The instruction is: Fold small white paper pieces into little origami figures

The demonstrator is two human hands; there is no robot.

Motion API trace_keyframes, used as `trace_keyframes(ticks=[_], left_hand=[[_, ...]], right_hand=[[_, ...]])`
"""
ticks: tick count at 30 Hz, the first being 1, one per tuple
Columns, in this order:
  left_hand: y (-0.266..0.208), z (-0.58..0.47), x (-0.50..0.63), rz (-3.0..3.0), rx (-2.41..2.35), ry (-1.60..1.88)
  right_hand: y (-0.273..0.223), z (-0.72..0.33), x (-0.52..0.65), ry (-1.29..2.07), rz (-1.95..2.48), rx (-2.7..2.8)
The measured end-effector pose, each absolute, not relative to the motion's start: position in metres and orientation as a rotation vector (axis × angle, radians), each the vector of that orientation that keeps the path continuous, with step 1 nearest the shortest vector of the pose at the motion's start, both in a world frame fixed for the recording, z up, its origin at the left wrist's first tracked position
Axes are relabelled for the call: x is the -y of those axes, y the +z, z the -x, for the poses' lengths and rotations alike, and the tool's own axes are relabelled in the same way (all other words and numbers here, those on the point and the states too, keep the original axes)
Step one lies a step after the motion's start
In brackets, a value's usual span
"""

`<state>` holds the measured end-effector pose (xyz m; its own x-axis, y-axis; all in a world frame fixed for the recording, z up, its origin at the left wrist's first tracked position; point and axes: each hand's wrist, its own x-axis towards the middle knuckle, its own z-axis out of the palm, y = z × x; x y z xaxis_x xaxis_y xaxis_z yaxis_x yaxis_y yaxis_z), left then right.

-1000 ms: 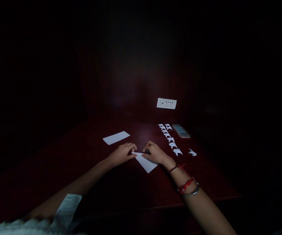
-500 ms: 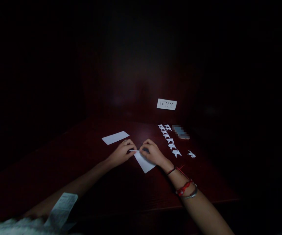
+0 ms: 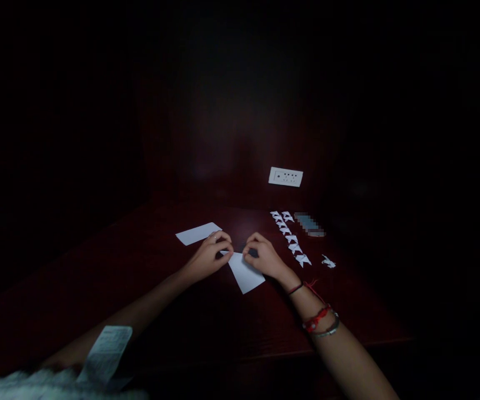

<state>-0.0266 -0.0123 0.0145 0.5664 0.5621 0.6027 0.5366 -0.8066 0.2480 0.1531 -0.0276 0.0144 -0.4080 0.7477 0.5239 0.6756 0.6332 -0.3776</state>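
Observation:
A white sheet of paper (image 3: 244, 273) lies on the dark red table between my two hands, one corner pointing toward me. My left hand (image 3: 210, 253) pinches its far left corner between thumb and fingers. Over the far right edge curls my right hand (image 3: 264, 256), fingers bent and closed against the paper; the exact grip is partly hidden. Just beyond my left hand rests a second white paper strip (image 3: 198, 233), its near right end partly covered by my fingers.
To the right, several small folded white paper pieces (image 3: 292, 240) stand in a row, with another folded piece (image 3: 288, 216) beside them. A phone-like flat object (image 3: 310, 224), blurred out, lies past them. A crumpled paper scrap (image 3: 328, 261) is farther right. A white socket plate (image 3: 285, 176) sits on the back wall.
My right hand has shifted slightly right and up along the paper's far edge, uncovering more of the sheet. My left hand still pinches its corner. The view has moved a little.

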Motion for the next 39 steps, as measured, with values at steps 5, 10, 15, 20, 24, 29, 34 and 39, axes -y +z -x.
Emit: trace_keyframes(ticks=[5,10,15,20,24,29,34,39], left_hand=[[0.013,0.032,0.009,-2.716,-0.985,1.115],[0.001,0.041,-0.001,-2.641,-1.102,1.187],[0.010,0.035,0.005,-2.695,-1.055,1.147],[0.021,0.025,0.014,-2.742,-1.007,1.107],[0.018,0.032,0.006,-2.770,-1.018,1.085],[0.009,0.055,-0.015,-2.690,-1.221,1.185],[0.003,0.061,-0.018,-2.594,-1.359,1.267],[0.007,0.047,-0.006,-2.746,-1.137,1.133]], right_hand=[[0.020,-0.172,0.025,0.058,1.186,2.173],[0.014,-0.189,0.020,-0.053,1.301,2.017],[0.018,-0.168,0.027,-0.008,1.174,2.131],[0.025,-0.149,0.033,0.003,1.116,2.247],[0.025,-0.153,0.033,-0.007,1.127,2.230],[0.021,-0.168,0.028,0.046,1.150,2.104],[0.008,-0.177,0.012,0.242,1.327,1.839],[-0.002,-0.169,0.005,0.479,1.405,1.778]])
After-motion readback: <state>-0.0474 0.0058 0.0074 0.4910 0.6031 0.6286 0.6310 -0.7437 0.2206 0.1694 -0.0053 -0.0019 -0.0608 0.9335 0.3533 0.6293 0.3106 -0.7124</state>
